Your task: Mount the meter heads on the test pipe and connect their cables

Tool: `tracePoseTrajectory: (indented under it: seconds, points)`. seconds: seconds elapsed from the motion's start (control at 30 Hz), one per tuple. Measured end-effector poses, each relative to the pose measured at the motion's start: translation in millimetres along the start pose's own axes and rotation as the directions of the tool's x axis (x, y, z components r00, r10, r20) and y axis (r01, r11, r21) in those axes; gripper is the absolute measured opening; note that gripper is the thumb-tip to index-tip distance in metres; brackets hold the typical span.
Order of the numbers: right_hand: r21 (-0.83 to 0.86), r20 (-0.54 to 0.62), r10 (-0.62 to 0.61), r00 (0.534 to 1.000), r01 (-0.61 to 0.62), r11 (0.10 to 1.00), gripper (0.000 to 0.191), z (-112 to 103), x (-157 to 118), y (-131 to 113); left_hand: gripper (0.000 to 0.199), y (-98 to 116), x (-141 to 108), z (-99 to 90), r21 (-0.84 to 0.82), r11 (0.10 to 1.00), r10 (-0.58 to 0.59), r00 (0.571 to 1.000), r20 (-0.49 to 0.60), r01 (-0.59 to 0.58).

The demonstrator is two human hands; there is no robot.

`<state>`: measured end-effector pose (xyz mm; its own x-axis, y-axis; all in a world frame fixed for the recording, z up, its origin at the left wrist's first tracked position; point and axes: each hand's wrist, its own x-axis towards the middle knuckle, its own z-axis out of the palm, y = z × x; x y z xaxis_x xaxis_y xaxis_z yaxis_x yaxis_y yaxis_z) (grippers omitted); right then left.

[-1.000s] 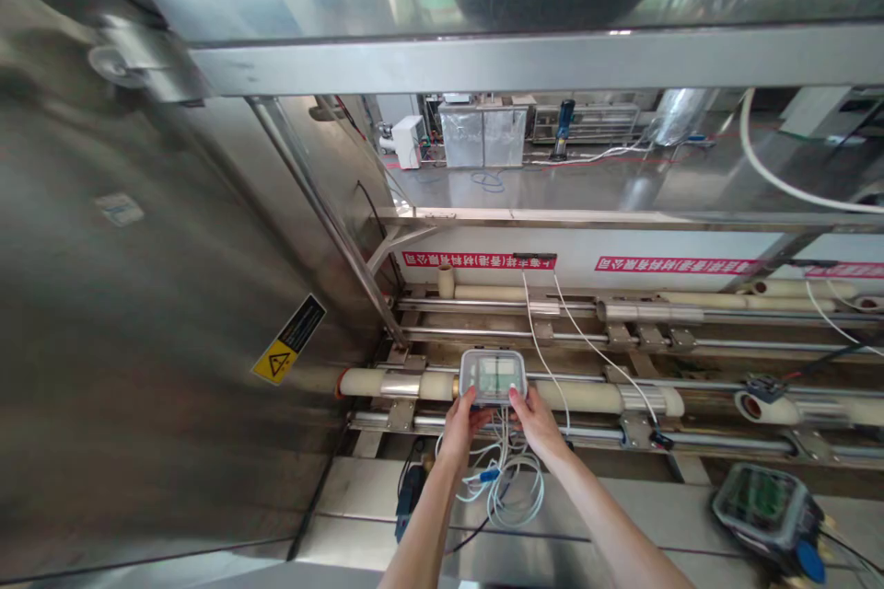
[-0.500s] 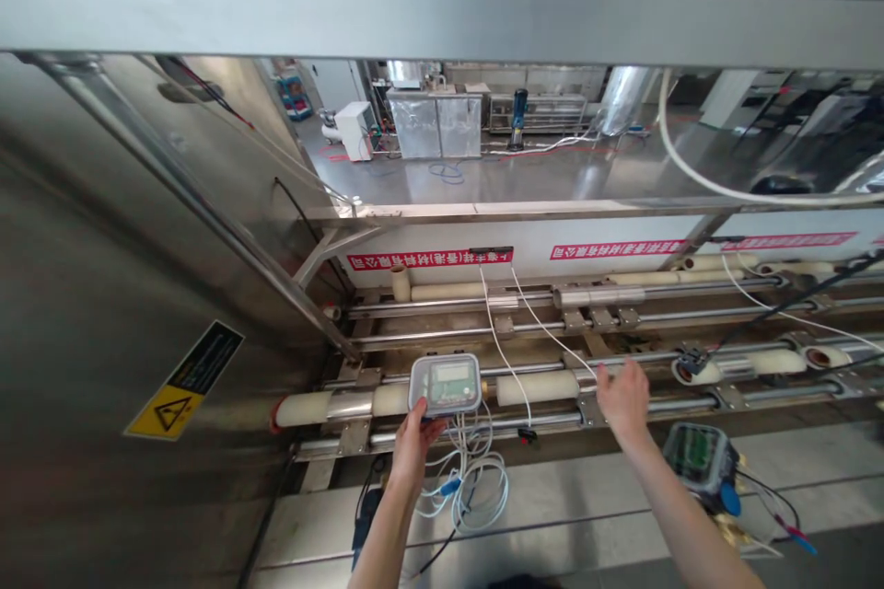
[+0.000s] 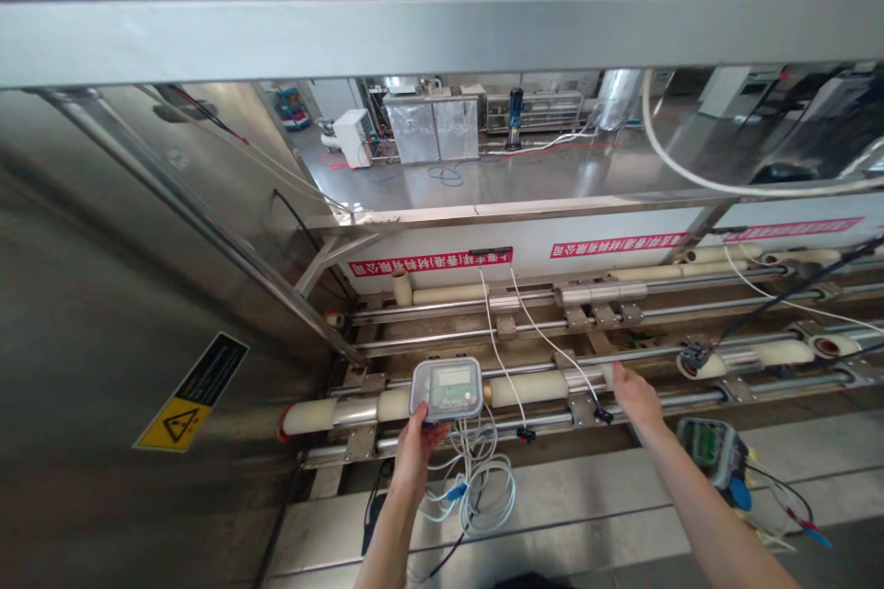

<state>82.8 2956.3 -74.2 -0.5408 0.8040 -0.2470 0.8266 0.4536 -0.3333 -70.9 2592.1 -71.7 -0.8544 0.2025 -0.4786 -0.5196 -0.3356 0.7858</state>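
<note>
My left hand (image 3: pixel 416 451) is closed on the lower left corner of a meter (image 3: pixel 447 389), a box with a clear cover and a small display. The meter sits in line with cream pipes on a rail rig, its brass end beside the cream pipe (image 3: pixel 529 388) on the right. My right hand (image 3: pixel 636 398) is at that pipe's far right end, fingers curled against it; the palm side is hidden. A white cable (image 3: pixel 558 345) hangs over the pipe, ending in a black clip (image 3: pixel 603 413). Coiled pale cables (image 3: pixel 483 488) dangle below the meter.
Another meter (image 3: pixel 711 456) with a blue cap lies on the metal ledge (image 3: pixel 566 488) at right. Steel rails (image 3: pixel 448 336) run across behind. A metal wall (image 3: pixel 138 294) with a warning label (image 3: pixel 193 391) stands at left; a beam (image 3: pixel 442 41) crosses overhead.
My right hand has moved slightly right, off the white cable to the pipe's end. That cable now hangs lower, its black clip in sight. My left hand stays on the meter.
</note>
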Motion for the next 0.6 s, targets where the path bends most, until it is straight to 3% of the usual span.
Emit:
tracePoseTrajectory:
  seconds: [0.23,0.43,0.53,0.6]
  points:
    - [-0.014,-0.01,0.012,1.0,-0.013,1.0,0.057,2,-3,0,0.018,-5,-2,3.7,-0.021,0.999,0.03,1.0,-0.001,-0.03]
    - [-0.014,-0.051,0.008,0.999,-0.009,1.0,0.057,13,-8,-9,0.018,2,-5,6.1,-0.01,1.0,-0.02,1.0,0.016,0.02]
    - [0.016,-0.077,-0.045,0.996,0.046,0.999,0.049,13,-12,0,0.022,13,-10,2.7,0.083,0.992,-0.1,0.992,0.071,0.094]
    - [0.031,-0.109,-0.057,0.992,0.061,0.998,0.043,8,-15,18,0.03,21,-16,-5.1,0.229,0.966,-0.138,0.988,0.075,0.118]
